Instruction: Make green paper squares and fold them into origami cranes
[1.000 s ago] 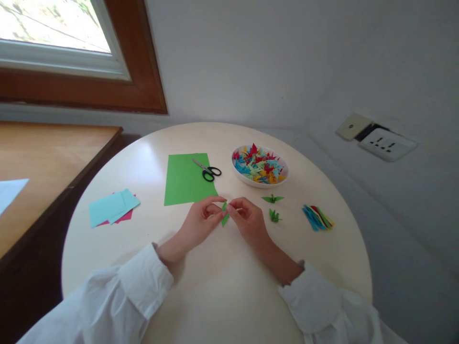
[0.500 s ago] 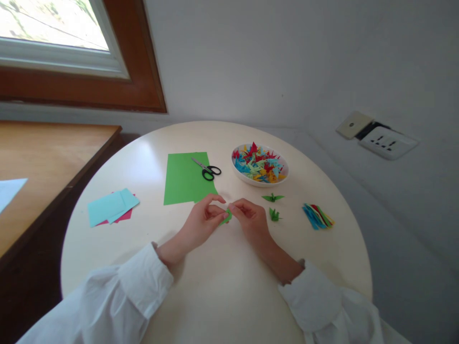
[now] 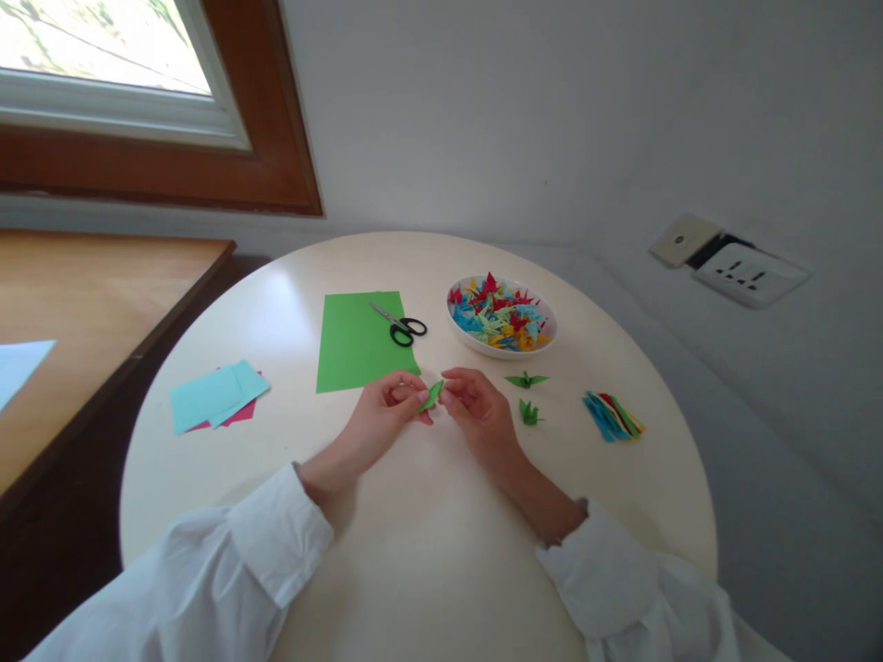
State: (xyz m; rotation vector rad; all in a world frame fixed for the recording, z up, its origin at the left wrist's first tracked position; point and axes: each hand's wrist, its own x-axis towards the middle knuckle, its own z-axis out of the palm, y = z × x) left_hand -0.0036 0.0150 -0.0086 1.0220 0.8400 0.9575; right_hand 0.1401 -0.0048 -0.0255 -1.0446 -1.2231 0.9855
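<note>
Wall (image 3: 483, 119) fills the upper part of the frame, with a window (image 3: 103, 46) at upper left and a socket (image 3: 751, 274) at right. Round pale table (image 3: 428, 570) spans the centre and bottom; a wooden desk (image 3: 103, 303) stands at left. White sleeves (image 3: 276, 533) enter from lower left and lower right. Green sheet (image 3: 355, 345) lies flat, left of and above frame centre. White bowl (image 3: 483, 349), right of and above centre, is heaped with small folded paper shapes: red, blue, yellow, pale green. Left hand (image 3: 386, 409), frame centre: thumb and fingers pinched together on the lower-left part of the green fold. Right hand (image 3: 481, 414), just right of it: thumb and forefinger slightly parted at the fold's upper-right end; contact there cannot be told. Pale blue cards (image 3: 207, 400) overlap pink paper at left. Multicoloured strips (image 3: 613, 416) lie bundled at right. Scissors (image 3: 395, 322) rest on the sheet, blades toward upper left, handles reaching past its right edge. Two green cranes (image 3: 526, 380) sit right of the right hand, one above the other, apart. Green fold (image 3: 432, 394) itself: narrow, between the hands at frame centre; long axis diagonal, lower left to upper right, slim tip pointing upper right.
</note>
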